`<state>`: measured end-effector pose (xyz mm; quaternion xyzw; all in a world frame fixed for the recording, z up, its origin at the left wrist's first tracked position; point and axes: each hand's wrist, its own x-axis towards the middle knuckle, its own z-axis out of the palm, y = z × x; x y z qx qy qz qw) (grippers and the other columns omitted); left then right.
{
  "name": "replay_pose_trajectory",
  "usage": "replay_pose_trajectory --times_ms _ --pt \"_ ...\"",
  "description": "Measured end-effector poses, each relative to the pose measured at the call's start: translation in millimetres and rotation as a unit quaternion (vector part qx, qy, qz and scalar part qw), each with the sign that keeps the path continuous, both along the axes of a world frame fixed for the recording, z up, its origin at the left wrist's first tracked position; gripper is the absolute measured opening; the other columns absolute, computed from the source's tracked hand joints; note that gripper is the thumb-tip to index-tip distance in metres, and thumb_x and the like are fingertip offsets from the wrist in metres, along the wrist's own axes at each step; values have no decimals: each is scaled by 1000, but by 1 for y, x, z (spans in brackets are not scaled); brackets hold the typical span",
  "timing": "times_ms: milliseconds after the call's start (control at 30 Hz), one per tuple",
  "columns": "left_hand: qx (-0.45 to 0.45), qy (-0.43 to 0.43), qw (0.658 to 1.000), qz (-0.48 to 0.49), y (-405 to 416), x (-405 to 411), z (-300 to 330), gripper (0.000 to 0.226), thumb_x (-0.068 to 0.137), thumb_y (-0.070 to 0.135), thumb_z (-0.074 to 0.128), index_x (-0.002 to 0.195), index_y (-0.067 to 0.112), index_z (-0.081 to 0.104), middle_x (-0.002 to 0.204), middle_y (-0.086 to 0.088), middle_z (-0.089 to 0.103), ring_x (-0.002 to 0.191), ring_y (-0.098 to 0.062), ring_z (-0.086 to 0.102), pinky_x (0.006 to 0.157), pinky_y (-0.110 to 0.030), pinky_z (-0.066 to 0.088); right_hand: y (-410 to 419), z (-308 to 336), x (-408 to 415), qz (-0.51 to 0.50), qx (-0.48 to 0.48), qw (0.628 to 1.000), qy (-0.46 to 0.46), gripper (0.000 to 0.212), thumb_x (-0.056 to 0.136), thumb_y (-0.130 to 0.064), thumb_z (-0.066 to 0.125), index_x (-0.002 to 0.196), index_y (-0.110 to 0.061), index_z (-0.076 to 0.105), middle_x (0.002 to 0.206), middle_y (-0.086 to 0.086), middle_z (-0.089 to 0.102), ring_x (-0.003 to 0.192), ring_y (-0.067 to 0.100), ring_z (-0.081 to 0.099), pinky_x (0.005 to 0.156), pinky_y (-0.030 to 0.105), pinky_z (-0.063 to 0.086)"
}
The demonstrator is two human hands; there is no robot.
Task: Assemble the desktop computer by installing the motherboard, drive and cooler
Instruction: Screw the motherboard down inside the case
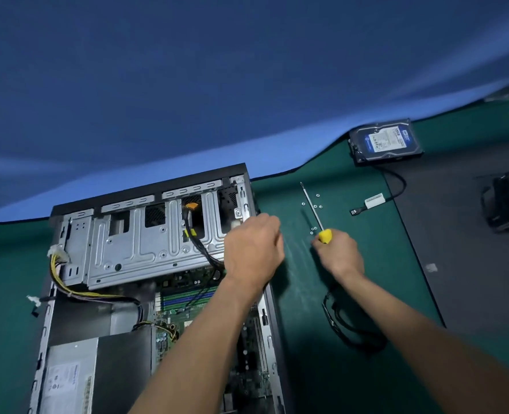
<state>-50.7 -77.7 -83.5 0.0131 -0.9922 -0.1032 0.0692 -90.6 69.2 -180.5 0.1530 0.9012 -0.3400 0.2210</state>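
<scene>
Two hands are in the shot, but biggest stuff first. The green mat (307,339) covers most of the desk, with a blue backdrop (217,85) hanging behind it and a dark sheet (462,234) lying over the mat on the right.

The open computer case (272,324) lies on its side at lower left. Inside, the motherboard (184,306) is already sitting in the case, partly under the silver drive cage (134,243) at the far end. The power supply (68,377) sits in the near left corner, with its yellow and black wire bundle (65,285) curling along the left wall.

The hard drive (383,141) isn't in the case; it's lying flat on the mat at the far right, close to the backdrop, with a black cable (396,186) running down from it to a loose plug. The cooler (507,201) looks like the dark blurry thing on the dark sheet at the right edge, well apart from the case.

The left hand (253,249) hovers over the right end of the drive cage, fingers curled; can't tell if it's holding anything. The right hand (338,252) grips the yellow handle of a screwdriver (319,218), shaft pointing away along the mat.

Another black cable loop (345,333) lies under the right forearm. Smallest bits: a scatter of little silver screws (315,206) on the mat around the screwdriver shaft.
</scene>
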Motion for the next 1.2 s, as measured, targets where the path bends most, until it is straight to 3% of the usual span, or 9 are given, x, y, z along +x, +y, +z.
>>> replay_pose_trajectory --times_ms 133,233,400,600,700,867,1067,1200 --pt "0 10 1000 15 -3 -3 -6 42 48 4 82 48 15 41 43 3 44 34 -17 40 37 -17 23 -8 -19 -15 8 36 999 -3 16 87 -32 56 89 -16 58 87 9 64 74 29 49 65 30 37" --pt "-8 27 1000 13 -3 -5 -8 43 47 3 82 48 15 40 43 3 42 36 -16 31 41 -15 19 -10 -27 -21 9 52 999 0 19 89 -31 54 97 -14 56 93 11 66 81 32 56 67 32 37" --pt "-19 36 999 8 -2 -6 -7 44 46 4 83 48 16 40 43 5 41 43 -10 22 42 -15 17 -10 -29 -23 12 46 999 11 14 90 -24 51 96 -14 57 96 14 66 85 34 58 66 32 37" --pt "0 29 999 19 3 -3 -5 56 49 2 81 55 21 29 44 4 41 43 -12 24 39 -18 19 3 -21 -20 -8 -12 1000 -2 14 86 -30 57 78 -21 50 80 5 60 74 29 51 62 31 39" --pt "3 33 999 27 5 -2 -4 59 49 3 82 58 22 27 45 4 42 44 -12 24 39 -19 19 3 -23 -27 -22 -17 1000 -11 17 83 -35 61 86 -20 57 86 8 65 83 31 59 69 33 47" --pt "-2 21 999 39 4 -4 -4 43 48 2 82 50 14 41 45 1 44 37 -18 37 42 -17 19 -6 -30 -27 -20 29 999 4 31 85 -44 61 91 -13 59 92 11 67 82 31 58 65 31 39" --pt "7 23 999 36 3 -3 -6 40 50 0 81 51 12 43 46 -1 46 37 -20 42 42 -16 23 -14 -30 -27 -35 60 997 19 24 89 -31 57 97 -8 59 98 16 67 90 35 61 68 31 36" --pt "-1 9 999 34 1 -4 -7 38 51 0 80 50 12 44 47 -1 46 36 -20 41 41 -17 22 -11 -30 -23 -48 44 998 22 19 90 -27 57 91 -9 61 93 16 66 86 35 59 66 31 36"
